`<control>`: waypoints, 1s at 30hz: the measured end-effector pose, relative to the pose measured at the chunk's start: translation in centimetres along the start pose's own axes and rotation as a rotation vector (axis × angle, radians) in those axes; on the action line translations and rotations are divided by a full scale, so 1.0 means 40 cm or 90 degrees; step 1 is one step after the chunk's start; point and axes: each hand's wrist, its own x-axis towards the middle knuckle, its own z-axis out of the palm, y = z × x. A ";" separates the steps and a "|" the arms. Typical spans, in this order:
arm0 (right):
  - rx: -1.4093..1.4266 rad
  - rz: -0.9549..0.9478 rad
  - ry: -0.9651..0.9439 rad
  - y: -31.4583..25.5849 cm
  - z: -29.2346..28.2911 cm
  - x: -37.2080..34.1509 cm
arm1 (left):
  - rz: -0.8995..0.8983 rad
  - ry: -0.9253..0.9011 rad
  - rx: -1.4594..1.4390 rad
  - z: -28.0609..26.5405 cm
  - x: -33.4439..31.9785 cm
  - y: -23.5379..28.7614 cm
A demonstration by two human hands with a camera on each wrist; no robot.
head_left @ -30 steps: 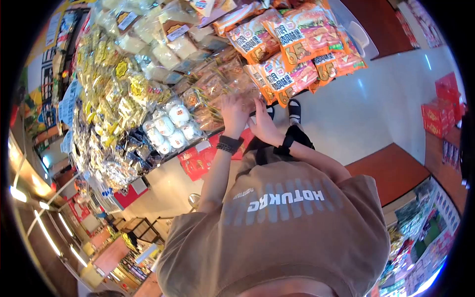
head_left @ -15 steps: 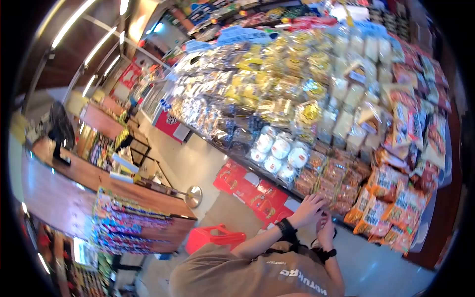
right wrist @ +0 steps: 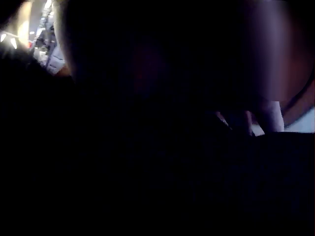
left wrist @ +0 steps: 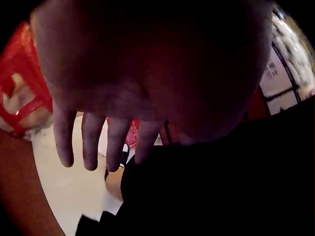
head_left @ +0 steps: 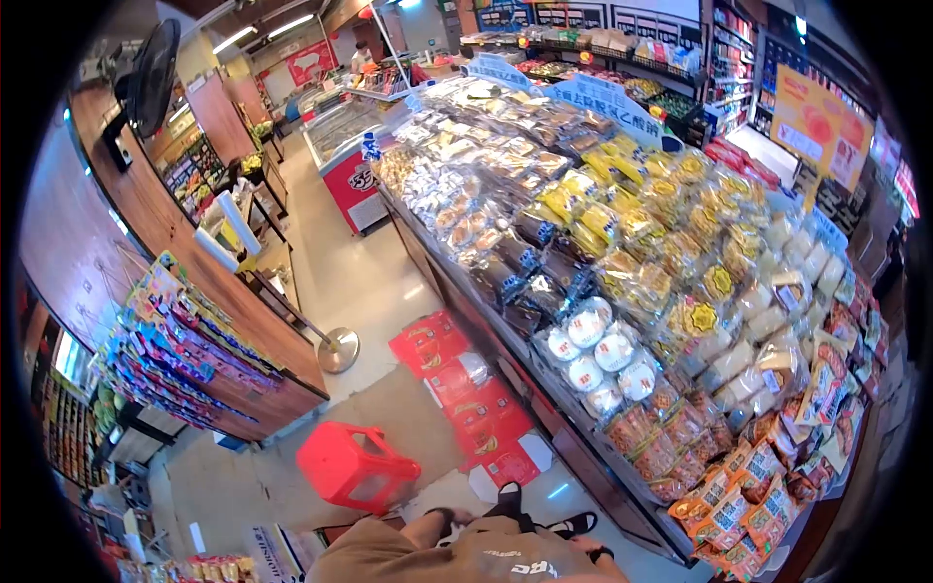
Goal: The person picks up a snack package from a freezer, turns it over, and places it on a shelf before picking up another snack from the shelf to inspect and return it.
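My left hand (head_left: 461, 518) hangs low beside my body in the head view, below the black wristband. In the left wrist view that hand (left wrist: 147, 78) shows its palm, its fingers pointing straight down and holding nothing. My right hand (head_left: 585, 544) is at my other side, partly hidden by my shirt (head_left: 466, 559). The right wrist view is mostly dark, with a few loosely extended fingers (right wrist: 269, 118) at the right. Nearest to my hands is a display table (head_left: 603, 496) heaped with wrapped snacks, including brown packets (head_left: 661, 452) and orange bags (head_left: 724, 520).
A red plastic stool (head_left: 355, 466) stands to my left, and flattened red cardboard (head_left: 476, 413) lies along the table's foot. Further left is a wooden counter (head_left: 224, 311) hung with colourful packets. A red-fronted freezer (head_left: 352, 189) stands beyond, with a person (head_left: 362, 58) in the distance.
Both hands have left the brown packets at the table's edge and dropped to my sides. My head view has swung left and up, bringing in the aisle, stool and counter.
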 end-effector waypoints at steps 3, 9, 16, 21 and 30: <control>0.380 0.101 -0.023 -0.152 -0.047 -0.163 | 0.080 0.033 -0.163 0.048 -0.007 -0.101; 0.568 0.063 -0.007 -0.280 -0.119 -0.168 | 0.077 0.046 -0.514 0.135 -0.091 -0.174; 0.306 -0.012 -0.183 -0.727 -0.347 -0.206 | 0.137 0.081 -0.755 0.069 -0.272 -0.092; 0.181 -0.035 -0.248 -0.924 -0.498 -0.062 | 0.137 0.049 -0.756 -0.054 -0.310 -0.151; 0.039 -0.546 0.035 -1.544 -0.546 0.293 | 0.169 0.616 -0.303 -0.551 -0.320 -0.247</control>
